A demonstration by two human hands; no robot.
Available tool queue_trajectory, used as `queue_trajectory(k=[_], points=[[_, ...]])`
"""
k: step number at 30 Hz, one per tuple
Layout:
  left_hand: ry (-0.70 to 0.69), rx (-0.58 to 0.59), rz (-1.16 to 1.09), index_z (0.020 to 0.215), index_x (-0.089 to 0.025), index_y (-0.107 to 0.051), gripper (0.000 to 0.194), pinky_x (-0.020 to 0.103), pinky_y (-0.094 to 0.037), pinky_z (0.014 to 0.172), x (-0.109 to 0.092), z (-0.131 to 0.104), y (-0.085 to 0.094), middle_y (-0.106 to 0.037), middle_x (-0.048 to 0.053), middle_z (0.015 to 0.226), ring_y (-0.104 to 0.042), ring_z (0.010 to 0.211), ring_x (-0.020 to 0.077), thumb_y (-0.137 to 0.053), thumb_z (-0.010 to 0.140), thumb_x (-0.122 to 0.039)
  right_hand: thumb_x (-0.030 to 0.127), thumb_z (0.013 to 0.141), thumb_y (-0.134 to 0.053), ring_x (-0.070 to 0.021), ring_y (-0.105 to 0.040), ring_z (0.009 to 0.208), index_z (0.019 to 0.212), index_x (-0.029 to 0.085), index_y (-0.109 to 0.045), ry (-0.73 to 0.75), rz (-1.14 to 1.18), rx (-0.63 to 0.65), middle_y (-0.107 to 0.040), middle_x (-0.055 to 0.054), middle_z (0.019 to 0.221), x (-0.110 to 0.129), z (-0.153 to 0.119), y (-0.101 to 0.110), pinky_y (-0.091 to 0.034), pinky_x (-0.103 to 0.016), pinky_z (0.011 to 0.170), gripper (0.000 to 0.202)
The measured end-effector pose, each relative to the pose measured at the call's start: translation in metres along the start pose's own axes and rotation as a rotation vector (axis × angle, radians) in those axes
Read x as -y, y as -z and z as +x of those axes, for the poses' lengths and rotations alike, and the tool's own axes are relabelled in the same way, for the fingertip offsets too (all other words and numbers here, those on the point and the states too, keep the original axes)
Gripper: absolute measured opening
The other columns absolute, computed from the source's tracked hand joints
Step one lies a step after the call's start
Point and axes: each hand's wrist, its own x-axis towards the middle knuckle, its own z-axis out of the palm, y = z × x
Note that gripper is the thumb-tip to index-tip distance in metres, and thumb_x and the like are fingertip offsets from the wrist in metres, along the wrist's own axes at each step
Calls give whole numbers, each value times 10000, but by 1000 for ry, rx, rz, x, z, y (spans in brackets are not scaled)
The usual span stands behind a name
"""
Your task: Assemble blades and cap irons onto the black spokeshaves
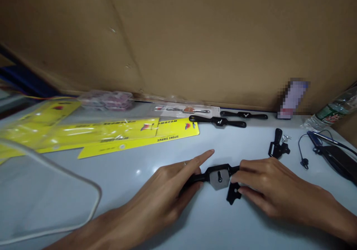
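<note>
A black spokeshave (225,166) lies low in front of me, with a grey steel blade (219,183) on its middle and a dark screw in the blade's slot. My left hand (175,185) grips the left handle between thumb and fingers, its index finger stretched out above. Between the thumb and fingers of my right hand (267,185) is a small black cap plate (233,195) with a hole, held tilted just right of the blade. The right hand covers most of the spokeshave's right handle; whether it touches that handle I cannot tell.
Two assembled spokeshaves (217,121) lie at the back. Yellow packaging cards (178,133) spread left, near a white cable (83,181). To the right are loose black parts (276,146), small screws (286,138), a plastic bottle (329,114), and a black corded object (338,159).
</note>
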Motion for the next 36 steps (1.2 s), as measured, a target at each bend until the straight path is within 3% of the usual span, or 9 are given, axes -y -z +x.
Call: queue_trajectory(k=[8, 14, 19, 25, 28, 32, 36], points=[[15, -15, -19, 1579, -374, -313, 621, 255, -545, 691, 2, -1, -3, -732, -15, 975, -687, 788, 167, -461, 1001, -202, 149, 958, -635, -201, -653, 841, 1059, 237, -638, -72, 77, 83, -681, -16, 978, -4, 4, -2, -423, -327, 759, 134], [30, 1, -13, 1580, -384, -307, 616, 261, -556, 708, 2, -1, -2, -738, -10, 1011, -700, 809, 172, -454, 1010, -205, 156, 839, -769, -229, -637, 932, 940, 248, -643, -221, 200, 182, -685, 6, 944, -10, -4, 0, -431, -311, 760, 186], [-2, 8, 12, 1586, -353, -294, 630, 274, -566, 699, 1, 0, 0, -748, 10, 1018, -713, 812, 188, -461, 1001, -188, 135, 848, -746, -219, -624, 973, 916, 254, -650, -221, 211, 169, -671, 13, 1017, -11, -14, -4, -440, -319, 809, 167], [-25, 1, 27, 1579, -349, -285, 634, 287, -552, 698, 0, -1, -1, -736, 10, 1014, -691, 802, 194, -453, 996, -163, 54, 850, -673, -176, -619, 859, 851, 236, -668, -227, 403, 219, -683, 17, 862, -14, -6, 5, -431, -255, 708, 182], [-51, -8, 25, 1550, -321, -311, 614, 275, -523, 672, -2, 2, -1, -727, 13, 1007, -670, 754, 186, -454, 980, -141, 139, 908, -641, -147, -585, 713, 834, 220, -670, -225, 585, 101, -666, 26, 760, -15, 8, 9, -411, -247, 635, 114], [-69, -10, -10, 1392, -275, -437, 455, 255, -459, 605, -7, 5, 1, -704, -1, 904, -643, 689, 183, -430, 967, -112, 179, 920, -613, -156, -591, 760, 833, 213, -662, -237, 621, -146, -688, 11, 821, -12, 29, 0, -429, -267, 685, 105], [-86, 19, -3, 1150, -253, -528, 266, 258, -415, 597, -10, 8, 2, -685, 9, 901, -631, 708, 188, -402, 976, -95, 114, 907, -592, -147, -589, 765, 833, 201, -660, -207, 622, -190, -681, 13, 829, -8, 38, -14, -426, -272, 709, 133]])
